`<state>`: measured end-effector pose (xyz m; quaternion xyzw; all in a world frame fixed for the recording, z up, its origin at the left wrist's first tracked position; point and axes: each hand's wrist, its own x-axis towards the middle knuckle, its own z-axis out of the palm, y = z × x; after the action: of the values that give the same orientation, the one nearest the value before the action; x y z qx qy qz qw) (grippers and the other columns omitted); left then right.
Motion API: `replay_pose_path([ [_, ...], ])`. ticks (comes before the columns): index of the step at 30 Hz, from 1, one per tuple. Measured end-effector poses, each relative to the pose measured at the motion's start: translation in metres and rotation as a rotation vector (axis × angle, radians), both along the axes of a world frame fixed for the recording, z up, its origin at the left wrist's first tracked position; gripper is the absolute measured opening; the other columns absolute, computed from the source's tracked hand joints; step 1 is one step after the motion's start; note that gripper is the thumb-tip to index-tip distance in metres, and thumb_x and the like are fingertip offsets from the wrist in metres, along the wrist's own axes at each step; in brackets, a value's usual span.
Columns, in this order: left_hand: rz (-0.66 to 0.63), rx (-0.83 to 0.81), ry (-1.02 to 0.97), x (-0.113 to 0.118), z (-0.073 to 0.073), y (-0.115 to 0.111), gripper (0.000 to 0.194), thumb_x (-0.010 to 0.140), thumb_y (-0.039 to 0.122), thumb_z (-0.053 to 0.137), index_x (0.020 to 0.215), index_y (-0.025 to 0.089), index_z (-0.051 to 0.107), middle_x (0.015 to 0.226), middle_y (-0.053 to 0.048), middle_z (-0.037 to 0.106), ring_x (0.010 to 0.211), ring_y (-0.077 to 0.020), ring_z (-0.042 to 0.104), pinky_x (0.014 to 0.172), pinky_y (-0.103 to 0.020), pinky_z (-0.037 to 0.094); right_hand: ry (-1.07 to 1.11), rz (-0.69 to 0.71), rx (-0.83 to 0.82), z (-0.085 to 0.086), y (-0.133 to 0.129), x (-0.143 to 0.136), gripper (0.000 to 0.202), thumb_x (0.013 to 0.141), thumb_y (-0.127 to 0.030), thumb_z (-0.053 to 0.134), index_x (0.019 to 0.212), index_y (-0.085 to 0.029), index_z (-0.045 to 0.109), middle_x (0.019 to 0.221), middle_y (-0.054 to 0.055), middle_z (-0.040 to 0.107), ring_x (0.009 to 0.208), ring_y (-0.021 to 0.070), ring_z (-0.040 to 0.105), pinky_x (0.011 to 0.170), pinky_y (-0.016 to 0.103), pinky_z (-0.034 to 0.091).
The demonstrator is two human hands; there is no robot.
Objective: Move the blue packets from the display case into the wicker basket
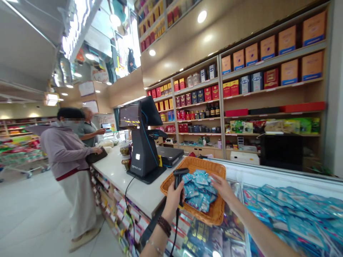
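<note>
My left hand (174, 196) is wrapped round the handle of a black barcode scanner (180, 173), whose cable hangs down beside my wrist. Beneath and beyond the scanner, an orange wicker basket (222, 210) holds a heap of small blue packets (199, 187). At the heap's right edge is my right hand (223, 188), its fingers apart and reaching over the packets; whether the fingertips press on one is not clear. The basket rests on the counter's glass section.
A black checkout terminal (144, 146) stands on the white counter (118, 171), with a flat black device (170, 156) beside it. More blue packets (294, 210) fill the case at right. Two people stand across the counter at left. Shelves of boxed goods line the back wall.
</note>
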<state>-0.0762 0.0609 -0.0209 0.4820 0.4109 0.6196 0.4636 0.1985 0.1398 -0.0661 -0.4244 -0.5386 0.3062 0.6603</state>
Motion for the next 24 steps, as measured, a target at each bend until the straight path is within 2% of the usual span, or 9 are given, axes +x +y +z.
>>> replay_pose_path([
  [3,-0.045,0.016,0.029,0.009,0.003,-0.005,0.090,0.066,0.104,0.106,0.076,0.029,0.057,0.058,0.008,0.057,0.045,-0.0105,0.050,0.047,-0.025,0.040,0.024,-0.104,-0.025,0.001,-0.018,0.036,0.052,0.058,-0.072,0.103,0.089,-0.033,0.089,0.112,0.017,0.101,0.123,0.0521,0.096,0.121,0.075,0.073],
  [7,-0.119,0.068,0.053,0.036,0.011,-0.015,0.087,0.070,0.105,0.102,0.076,0.028,0.060,0.057,0.007,0.056,0.046,-0.0108,0.049,0.048,-0.025,0.040,-0.034,-0.296,-0.022,0.003,-0.053,0.103,0.040,0.071,-0.069,0.092,0.089,-0.033,0.088,0.110,0.016,0.100,0.119,0.0483,0.095,0.125,0.074,0.071],
  [12,-0.287,0.079,0.028,0.092,0.021,-0.036,0.084,0.073,0.101,0.103,0.081,0.028,0.063,0.059,0.007,0.058,0.046,-0.0107,0.049,0.047,-0.025,0.039,-0.152,-0.576,-0.119,-0.009,-0.121,0.192,0.027,0.081,-0.053,0.078,0.095,-0.032,0.086,0.116,0.017,0.099,0.124,0.0497,0.093,0.124,0.070,0.070],
  [15,-0.400,0.081,0.012,0.131,0.019,-0.051,0.082,0.074,0.099,0.104,0.082,0.027,0.063,0.061,0.007,0.059,0.046,-0.0100,0.049,0.048,-0.025,0.038,-0.315,-0.757,-0.180,-0.021,-0.162,0.231,0.028,0.084,-0.049,0.072,0.102,-0.032,0.086,0.122,0.016,0.097,0.134,0.0503,0.089,0.130,0.072,0.067],
  [17,-0.463,0.086,0.012,0.156,0.013,-0.060,0.083,0.075,0.099,0.103,0.084,0.027,0.064,0.061,0.007,0.059,0.046,-0.0097,0.049,0.047,-0.025,0.037,-0.456,-0.817,-0.183,-0.031,-0.182,0.247,0.030,0.086,-0.050,0.071,0.104,-0.032,0.087,0.125,0.017,0.097,0.142,0.0506,0.086,0.137,0.075,0.061],
  [19,-0.525,0.083,0.013,0.182,0.004,-0.066,0.083,0.076,0.101,0.102,0.084,0.028,0.063,0.060,0.007,0.058,0.045,-0.0097,0.048,0.048,-0.025,0.036,-0.593,-0.816,-0.193,-0.041,-0.194,0.254,0.032,0.088,-0.053,0.071,0.106,-0.032,0.088,0.131,0.019,0.097,0.148,0.0517,0.083,0.141,0.076,0.058],
  [24,-0.623,0.023,0.018,0.234,-0.028,-0.071,0.085,0.077,0.105,0.097,0.085,0.028,0.062,0.058,0.007,0.058,0.044,-0.0095,0.045,0.047,-0.026,0.033,-0.838,-0.791,-0.311,-0.062,-0.192,0.245,0.042,0.087,-0.062,0.083,0.112,-0.029,0.093,0.143,0.023,0.095,0.153,0.0552,0.079,0.139,0.075,0.058],
])
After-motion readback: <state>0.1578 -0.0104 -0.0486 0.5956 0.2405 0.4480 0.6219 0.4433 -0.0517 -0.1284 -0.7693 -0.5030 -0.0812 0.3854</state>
